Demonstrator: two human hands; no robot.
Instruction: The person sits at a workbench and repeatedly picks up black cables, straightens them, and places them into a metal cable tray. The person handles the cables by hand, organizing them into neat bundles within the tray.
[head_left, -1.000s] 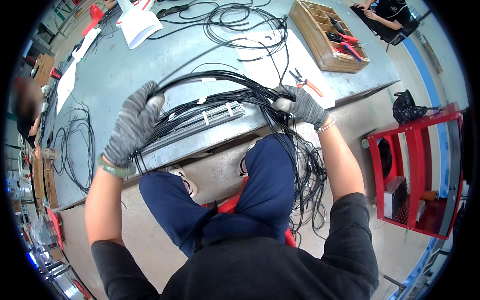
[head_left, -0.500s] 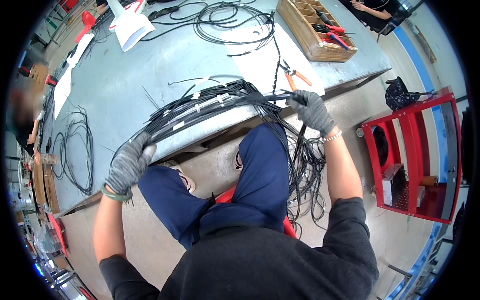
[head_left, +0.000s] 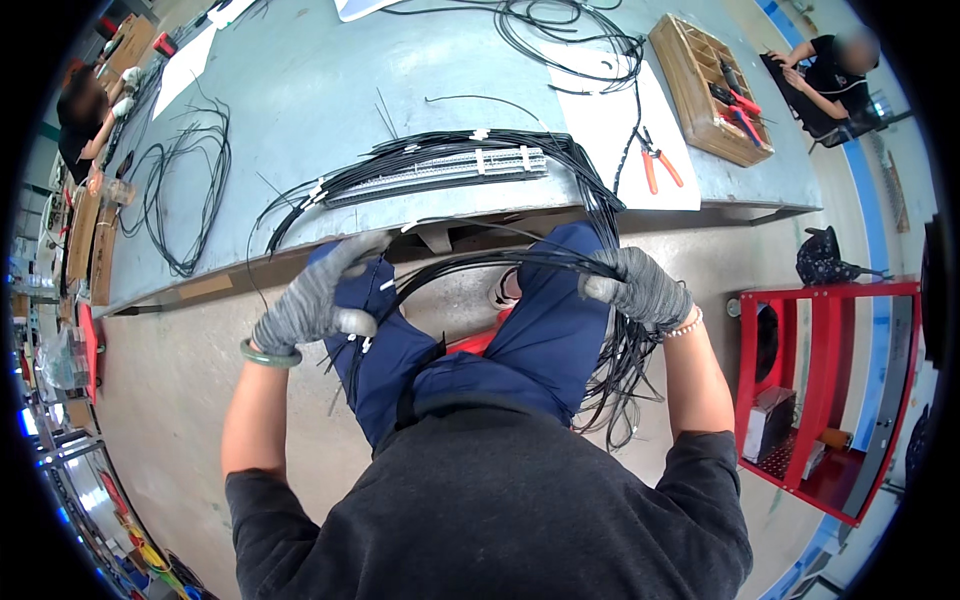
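A loose bundle of black cables (head_left: 480,258) arcs across my lap, off the table. My right hand (head_left: 640,288), in a grey glove, is closed round its right end. My left hand (head_left: 322,297), also gloved, has its fingers and thumb spread beside the bundle's left part, where small white tags show. The cable ends hang down over my left thigh. On the table's near edge lies a second black cable bundle (head_left: 400,150), along a grey slotted strip (head_left: 430,182) with white ties. Its cables run over the edge near my right hand into a tangle (head_left: 622,385).
Orange-handled pliers (head_left: 655,165) lie on a white sheet (head_left: 665,110). Behind are a cable coil (head_left: 570,40) and a wooden compartment box (head_left: 680,80) with tools. Another coil (head_left: 190,200) lies left. A red cart (head_left: 800,395) stands right. Two people work at the far sides.
Some black cables have come away from the bundle on the table and now span my lap. Both hands moved nearer my body; my left hand's fingers have spread, and my view has shifted.
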